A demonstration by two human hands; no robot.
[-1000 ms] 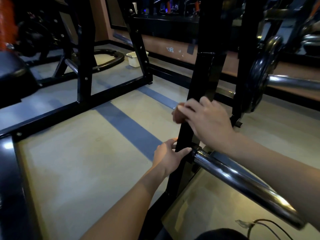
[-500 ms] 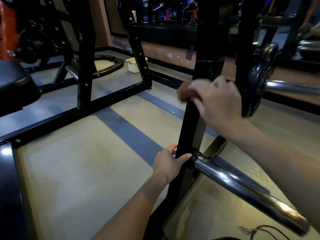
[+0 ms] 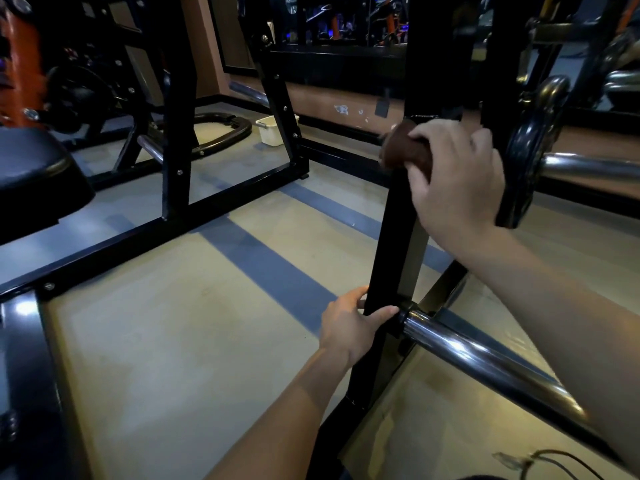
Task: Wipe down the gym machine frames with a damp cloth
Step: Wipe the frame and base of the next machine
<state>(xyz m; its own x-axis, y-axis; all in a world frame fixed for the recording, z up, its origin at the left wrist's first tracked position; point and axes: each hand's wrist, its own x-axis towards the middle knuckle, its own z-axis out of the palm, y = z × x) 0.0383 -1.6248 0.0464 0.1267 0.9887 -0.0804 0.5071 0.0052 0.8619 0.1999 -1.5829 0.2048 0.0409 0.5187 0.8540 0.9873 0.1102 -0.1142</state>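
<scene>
The right hand (image 3: 457, 181) grips the brown cloth (image 3: 401, 150) against the upper part of the black upright post (image 3: 398, 237); the left hand (image 3: 353, 323) clasps the post lower down; the neighbouring frames (image 3: 180, 133) appear still unwiped.

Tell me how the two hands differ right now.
The right hand is high on the black post; the left hand is low, by the chrome bar. The right grips a brown cloth against the post; the left holds the post bare, with no cloth. Both are on the same post.
</scene>
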